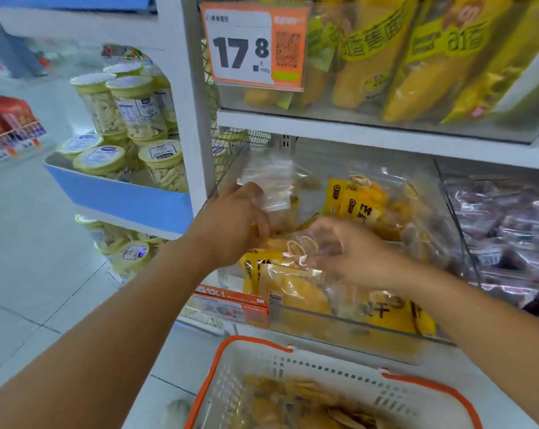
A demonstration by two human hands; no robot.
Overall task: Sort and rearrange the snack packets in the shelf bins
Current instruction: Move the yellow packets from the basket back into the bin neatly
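Observation:
A clear shelf bin (354, 328) on the middle shelf holds several yellow and clear snack packets (359, 202). My left hand (234, 221) reaches into the bin's left side and grips a clear packet (272, 188) standing upright against the bin wall. My right hand (348, 246) hovers over the front packets (289, 283), its fingers curled and pinching the crinkled clear top of one packet. Both forearms stretch in from the bottom of the view.
A white basket with an orange rim (252, 343) holding more yellow packets sits below the bin. The upper bin (416, 57) carries tall yellow packets and a price tag (252, 44). Dark purple packets (506, 224) fill the right bin. Jars (132, 109) stand at left.

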